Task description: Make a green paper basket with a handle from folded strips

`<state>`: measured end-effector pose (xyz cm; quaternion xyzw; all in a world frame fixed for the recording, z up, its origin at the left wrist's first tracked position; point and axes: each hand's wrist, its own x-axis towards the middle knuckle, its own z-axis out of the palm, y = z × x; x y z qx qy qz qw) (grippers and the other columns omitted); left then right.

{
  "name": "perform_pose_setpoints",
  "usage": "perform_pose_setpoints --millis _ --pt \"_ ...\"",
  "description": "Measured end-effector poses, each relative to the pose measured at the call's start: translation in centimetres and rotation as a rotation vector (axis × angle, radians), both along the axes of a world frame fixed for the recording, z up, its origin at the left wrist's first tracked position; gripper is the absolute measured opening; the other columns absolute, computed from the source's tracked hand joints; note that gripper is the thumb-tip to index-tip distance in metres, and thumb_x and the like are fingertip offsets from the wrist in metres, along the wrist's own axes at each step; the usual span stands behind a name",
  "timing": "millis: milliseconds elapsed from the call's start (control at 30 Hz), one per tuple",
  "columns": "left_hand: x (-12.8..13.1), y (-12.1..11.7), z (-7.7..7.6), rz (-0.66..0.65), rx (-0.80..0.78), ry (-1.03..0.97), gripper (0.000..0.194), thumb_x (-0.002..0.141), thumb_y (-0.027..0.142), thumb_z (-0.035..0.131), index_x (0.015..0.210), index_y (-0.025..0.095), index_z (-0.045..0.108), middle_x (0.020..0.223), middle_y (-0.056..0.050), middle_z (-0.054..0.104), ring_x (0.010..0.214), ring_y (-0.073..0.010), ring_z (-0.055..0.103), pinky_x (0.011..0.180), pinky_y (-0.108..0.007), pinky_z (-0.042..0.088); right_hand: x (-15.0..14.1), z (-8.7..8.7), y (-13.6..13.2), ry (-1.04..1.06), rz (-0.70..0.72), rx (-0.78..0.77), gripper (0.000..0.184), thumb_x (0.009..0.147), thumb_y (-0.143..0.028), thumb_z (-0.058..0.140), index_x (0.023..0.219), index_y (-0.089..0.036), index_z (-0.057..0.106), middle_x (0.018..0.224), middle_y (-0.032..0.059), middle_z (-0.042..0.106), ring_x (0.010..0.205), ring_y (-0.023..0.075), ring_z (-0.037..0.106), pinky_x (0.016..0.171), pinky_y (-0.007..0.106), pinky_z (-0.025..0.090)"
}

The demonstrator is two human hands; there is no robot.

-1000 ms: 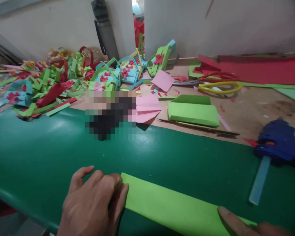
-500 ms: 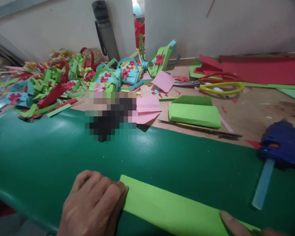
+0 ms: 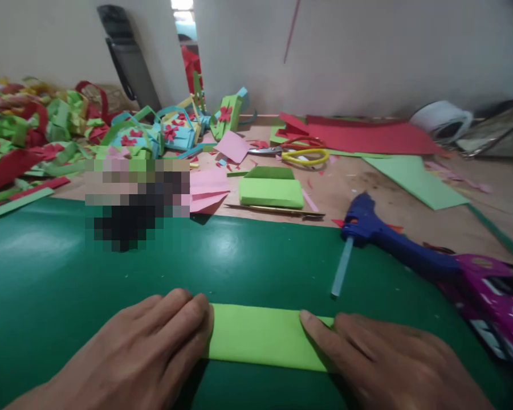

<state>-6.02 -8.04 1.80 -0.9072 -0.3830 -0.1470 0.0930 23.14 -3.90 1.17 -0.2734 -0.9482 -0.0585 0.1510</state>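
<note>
A folded strip of light green paper (image 3: 260, 336) lies lengthwise on the green mat (image 3: 248, 262) near the front. My left hand (image 3: 154, 341) grips its left end, fingers bent and pressed together over the edge. At the other end my right hand (image 3: 393, 353) holds the paper, with one fingertip pressing on its upper surface. The fingers beneath both ends are hidden. Beyond the strip sits a folded green paper piece (image 3: 271, 192), with a thin pointed stick (image 3: 277, 211) in front of it.
A blue and purple glue gun (image 3: 419, 250) with a clear glue stick (image 3: 342, 267) lies to the right. Scissors (image 3: 303, 155), pink paper (image 3: 207, 188), red sheets (image 3: 367, 135) and small paper bags (image 3: 179, 134) are behind. A dark bottle (image 3: 128, 57) stands back left.
The view has swung to the right, bringing more of the glue gun in. My right hand is now fully in sight, and the paper strip lies more level.
</note>
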Motion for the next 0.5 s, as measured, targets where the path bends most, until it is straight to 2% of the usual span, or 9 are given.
perform_pose_setpoints --millis 67,133,233,333,400,500 --pt "0.7 0.8 0.1 -0.03 -0.014 -0.018 0.04 0.097 0.014 0.021 0.09 0.021 0.06 0.088 -0.003 0.067 0.068 -0.0162 0.057 0.061 -0.027 0.044 -0.3 0.7 0.0 -0.032 -0.009 0.012 0.034 0.085 -0.003 0.033 0.107 -0.014 0.057 0.061 0.0017 0.064 0.049 0.0159 0.061 0.041 0.028 0.041" --pt "1.7 1.5 -0.1 -0.057 -0.014 -0.058 0.039 0.096 0.014 0.023 0.092 0.021 0.061 0.085 -0.004 0.067 0.069 -0.0165 0.059 0.062 -0.026 0.046 -0.4 0.9 -0.2 -0.041 -0.021 -0.003 0.034 0.086 -0.003 0.033 0.108 -0.013 0.057 0.062 0.0022 0.064 0.049 0.0166 0.061 0.041 0.029 0.042" --pt "3.6 2.1 -1.0 -0.141 -0.014 -0.113 0.031 0.093 0.016 0.032 0.109 0.019 0.059 0.102 -0.007 0.068 0.097 -0.021 0.061 0.083 -0.03 0.05 -0.5 0.6 -0.4 -0.02 -0.03 -0.02 0.032 0.087 -0.006 0.033 0.106 -0.013 0.058 0.061 0.0014 0.062 0.047 0.0162 0.059 0.039 0.028 0.042" --pt "5.2 2.0 -2.0 -0.278 -0.099 -0.079 0.039 0.087 0.011 0.042 0.125 0.018 0.051 0.129 -0.006 0.057 0.124 -0.0217 0.046 0.102 -0.036 0.04 -0.5 0.0 -0.4 0.03 -0.062 -0.02 0.029 0.088 -0.008 0.034 0.099 -0.015 0.059 0.056 -0.0005 0.06 0.043 0.0148 0.056 0.038 0.027 0.039" --pt "5.7 1.7 -2.5 -0.304 -0.191 -0.031 0.049 0.083 0.005 0.046 0.13 0.021 0.047 0.134 -0.004 0.053 0.129 -0.0204 0.041 0.107 -0.039 0.034 -0.1 -0.2 -0.6 0.109 -0.099 -0.07 0.023 0.089 -0.011 0.038 0.102 -0.015 0.057 0.057 -0.0019 0.06 0.045 0.0136 0.056 0.041 0.025 0.04" --pt "5.6 1.7 -2.8 -0.255 -0.287 -0.021 0.057 0.08 0.001 0.05 0.13 0.027 0.047 0.133 -0.002 0.053 0.128 -0.0203 0.042 0.109 -0.043 0.029 0.5 0.0 -1.1 0.248 -0.233 -0.247 0.023 0.087 -0.013 0.046 0.109 -0.016 0.05 0.064 -0.0044 0.062 0.054 0.0107 0.06 0.05 0.021 0.043"
